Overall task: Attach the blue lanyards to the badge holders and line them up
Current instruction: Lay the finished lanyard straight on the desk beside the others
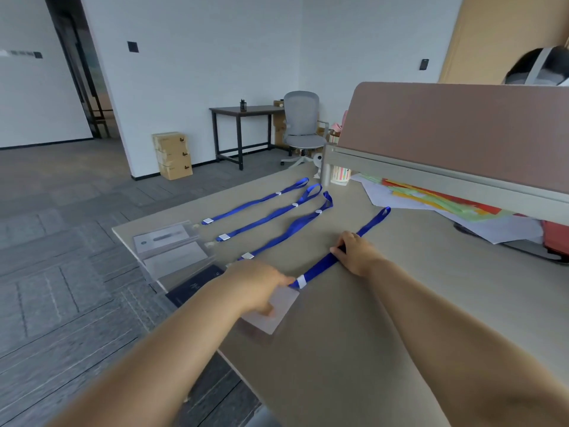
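Left hand (258, 288) pinches the holder (283, 306) near the desk (354, 334) edge, right hand (357, 254) pinches its lanyard (320, 268) mid-strap. If I tug hard, the clip (301, 282) may slip — or the holder slides off the edge, out of line.

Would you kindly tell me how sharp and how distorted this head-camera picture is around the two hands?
Head view: light soft and even, shadows faint; wide-angle distortion leans the door frame; the left hand and the badge holder it holds are blurred; the right hand pinching the blue lanyard is sharper.
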{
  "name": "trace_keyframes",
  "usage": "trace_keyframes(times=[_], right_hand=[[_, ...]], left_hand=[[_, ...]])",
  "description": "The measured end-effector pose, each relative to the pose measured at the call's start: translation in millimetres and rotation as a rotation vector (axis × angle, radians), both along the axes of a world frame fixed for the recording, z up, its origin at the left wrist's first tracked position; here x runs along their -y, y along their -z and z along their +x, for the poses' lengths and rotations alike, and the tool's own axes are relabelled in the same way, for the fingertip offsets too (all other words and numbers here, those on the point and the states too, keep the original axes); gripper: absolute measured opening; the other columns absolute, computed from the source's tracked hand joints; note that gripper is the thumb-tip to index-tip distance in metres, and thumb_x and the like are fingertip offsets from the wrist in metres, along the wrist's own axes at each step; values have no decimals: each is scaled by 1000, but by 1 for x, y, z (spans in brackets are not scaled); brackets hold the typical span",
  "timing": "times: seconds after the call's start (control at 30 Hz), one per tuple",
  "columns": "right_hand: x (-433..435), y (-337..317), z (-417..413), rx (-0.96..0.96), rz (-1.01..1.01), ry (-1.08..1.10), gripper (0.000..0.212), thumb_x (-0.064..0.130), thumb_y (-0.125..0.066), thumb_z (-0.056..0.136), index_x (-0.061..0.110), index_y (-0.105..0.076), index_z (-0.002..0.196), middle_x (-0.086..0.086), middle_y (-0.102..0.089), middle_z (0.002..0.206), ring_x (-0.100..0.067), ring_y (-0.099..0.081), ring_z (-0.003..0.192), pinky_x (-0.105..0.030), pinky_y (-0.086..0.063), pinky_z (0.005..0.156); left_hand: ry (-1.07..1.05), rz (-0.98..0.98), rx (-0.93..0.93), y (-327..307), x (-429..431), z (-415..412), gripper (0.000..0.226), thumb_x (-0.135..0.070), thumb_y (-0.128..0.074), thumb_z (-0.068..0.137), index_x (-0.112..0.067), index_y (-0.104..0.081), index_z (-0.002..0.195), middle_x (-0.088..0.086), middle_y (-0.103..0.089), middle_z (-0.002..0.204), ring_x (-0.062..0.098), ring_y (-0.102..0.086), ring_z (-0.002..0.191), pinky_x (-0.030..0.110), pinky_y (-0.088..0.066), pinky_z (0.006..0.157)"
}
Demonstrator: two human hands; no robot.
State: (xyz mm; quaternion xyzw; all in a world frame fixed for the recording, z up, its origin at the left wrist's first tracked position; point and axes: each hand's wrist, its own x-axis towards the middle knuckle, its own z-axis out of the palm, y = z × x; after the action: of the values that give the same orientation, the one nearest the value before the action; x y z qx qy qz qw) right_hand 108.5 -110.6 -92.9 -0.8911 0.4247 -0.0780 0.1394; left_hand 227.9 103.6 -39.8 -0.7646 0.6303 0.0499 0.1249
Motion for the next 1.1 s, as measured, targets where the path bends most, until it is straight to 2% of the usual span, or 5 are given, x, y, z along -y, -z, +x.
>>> trace_keyframes(times=[0.17,0.37,0.6,0.87,1.1], right_hand=[[6,2,9,-37,-44,33,42,50,-45,90,15,-49,113,-7,-52,122,-26,-50,113,-40,-39,100],[2,-1,18,-18,-147,96,44,51,-45,89,18,-52,117,-6,-49,127,-27,-45,120,-41,-39,100],[-26,-15,7,367,89,-269,15,20,-57,88,24,-69,97,-1,-59,107,-18,-54,102,-32,-44,97],[-52,-29,2,64,271,-267,11,19,-59,80,26,-61,73,5,-58,92,-15,-55,90,-30,-48,84],[-59,-26,-1,134,226,-232,18,5,-55,78,17,-58,64,0,-55,85,-16,-51,80,-31,-47,77]], left_hand=[[13,45,-103,-2,-16,5,98,-16,-61,86,-41,14,144,0,-54,129,21,-57,98,35,-49,84],[55,-100,-206,7,-17,12,51,-32,-62,85,-28,-44,132,-5,-55,131,17,-53,115,32,-45,92],[10,-157,-259,16,-2,12,41,-36,-70,78,-22,-52,113,-2,-56,117,16,-53,105,27,-42,80],[3,-179,-100,18,14,6,50,-51,-51,88,-13,-58,119,4,-53,118,21,-54,105,29,-38,76],[4,-134,-124,19,12,7,57,-53,-56,84,-22,-50,132,5,-47,120,23,-52,107,32,-40,79]])
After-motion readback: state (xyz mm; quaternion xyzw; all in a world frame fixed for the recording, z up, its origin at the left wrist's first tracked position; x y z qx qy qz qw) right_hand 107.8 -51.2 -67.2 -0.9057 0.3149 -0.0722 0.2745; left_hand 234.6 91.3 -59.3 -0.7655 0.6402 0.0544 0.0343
